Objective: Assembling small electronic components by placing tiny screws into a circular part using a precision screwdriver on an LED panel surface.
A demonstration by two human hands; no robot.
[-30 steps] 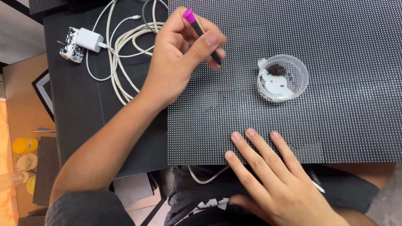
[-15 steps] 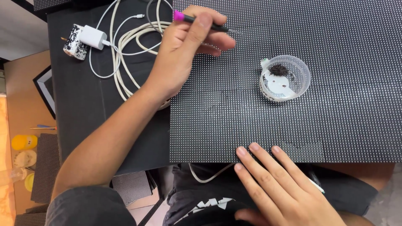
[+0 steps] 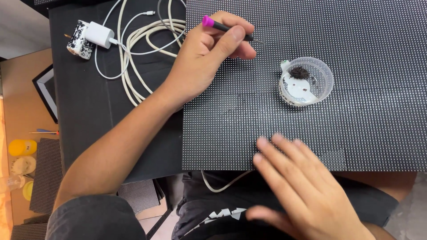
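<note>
Left fingers (image 3: 231, 38) clamping pink-capped tool (image 3: 227, 27); right fingers (image 3: 284, 153) spreading flat on dotted panel (image 3: 356, 35). Tip slipping risks scratching panel beneath fingers.

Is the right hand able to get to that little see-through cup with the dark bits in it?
Probably yes. The right hand lies open at the near edge of the dotted black panel, and only bare panel lies between it and the clear cup. The left hand, holding a pink-capped tool, is off to the side.
</note>
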